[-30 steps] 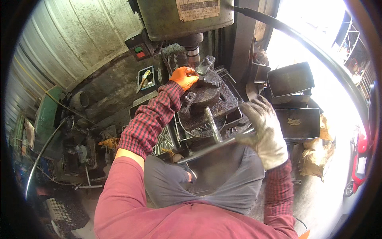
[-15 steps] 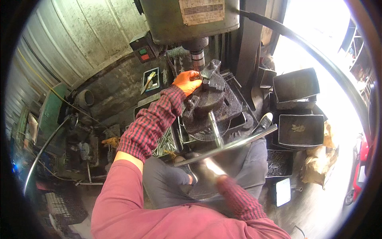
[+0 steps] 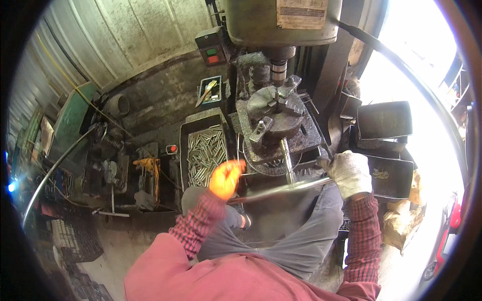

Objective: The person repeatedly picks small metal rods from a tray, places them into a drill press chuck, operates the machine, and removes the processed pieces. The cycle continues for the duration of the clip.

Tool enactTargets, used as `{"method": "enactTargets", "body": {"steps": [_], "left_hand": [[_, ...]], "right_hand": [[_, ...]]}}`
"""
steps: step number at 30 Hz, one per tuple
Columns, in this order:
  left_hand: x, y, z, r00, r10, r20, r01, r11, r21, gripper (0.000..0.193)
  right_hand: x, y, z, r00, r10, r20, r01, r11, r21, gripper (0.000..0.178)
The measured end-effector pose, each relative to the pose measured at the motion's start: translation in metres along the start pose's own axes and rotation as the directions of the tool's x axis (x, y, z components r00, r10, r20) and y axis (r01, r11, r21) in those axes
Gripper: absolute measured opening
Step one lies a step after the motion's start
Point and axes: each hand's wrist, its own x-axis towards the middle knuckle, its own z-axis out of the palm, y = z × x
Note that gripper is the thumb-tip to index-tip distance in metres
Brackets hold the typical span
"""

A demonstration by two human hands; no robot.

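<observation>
1. Spotting the round vise (image 3: 263, 108) right under the drill spindle (image 3: 279, 70), so using that as the landmark.
2. Hovering the left hand (image 3: 226, 179), orange glove, below-left of the vise, near the tray (image 3: 183, 150) of metal pins (image 3: 206, 155); can't tell about that grip, way too blurry.
3. Resting the right hand (image 3: 350, 173), greyish glove, on the right end of the shiny bar (image 3: 281, 190), below-right of the vise; can't tell if clamping or just touching.
4. Seeing that bar slanting below the vise.
5. Also spotting dark bins (image 3: 384, 120) to the vise's right, plus a brush (image 3: 206, 94) to its left.
</observation>
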Motion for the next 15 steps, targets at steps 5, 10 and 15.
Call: {"method": "enactTargets", "body": {"steps": [5, 10, 15], "left_hand": [[-0.075, -0.047, 0.002, 0.993, 0.011, 0.120, -0.047, 0.953, 0.301, 0.050], [-0.057, -0.020, -0.001, 0.949, -0.287, 0.131, 0.193, 0.857, 0.477, 0.054], [-0.058, 0.029, -0.006, 0.945, -0.289, 0.155, 0.137, 0.777, 0.614, 0.051]], "right_hand": [[0.005, 0.005, 0.020, 0.999, -0.012, -0.030, 0.015, 0.995, 0.096, 0.066], [0.004, 0.009, 0.019, 0.999, -0.016, -0.041, 0.020, 0.992, 0.122, 0.066], [0.009, 0.019, 0.047, 0.999, -0.037, -0.035, 0.040, 0.997, 0.069, 0.068]]}}
